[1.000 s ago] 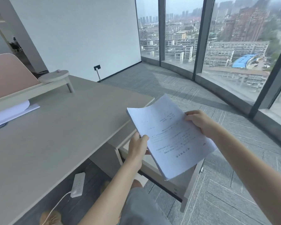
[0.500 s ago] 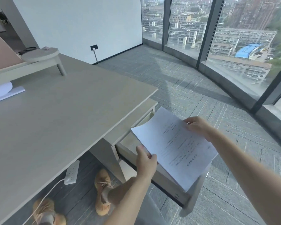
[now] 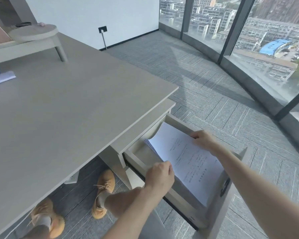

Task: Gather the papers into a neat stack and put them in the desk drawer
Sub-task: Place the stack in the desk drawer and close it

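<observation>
A stack of white printed papers [image 3: 186, 159] sits low inside the open desk drawer [image 3: 181, 124], which is pulled out from under the desk's right end. My left hand [image 3: 160, 175] grips the stack's near left edge. My right hand [image 3: 203, 139] pinches its far right edge. The stack's far corner curls up against the drawer's back wall. The drawer's front panel [image 3: 224, 192] stands at the right.
The grey desk [image 3: 59, 118] fills the left. A raised shelf [image 3: 33, 34] and more white paper [image 3: 2, 77] lie at its far left. My feet in tan shoes [image 3: 104, 192] rest under the desk. Carpet and floor-to-ceiling windows lie to the right.
Both hands have lowered the stack from above the desk edge down into the open drawer. My view has tilted downward.
</observation>
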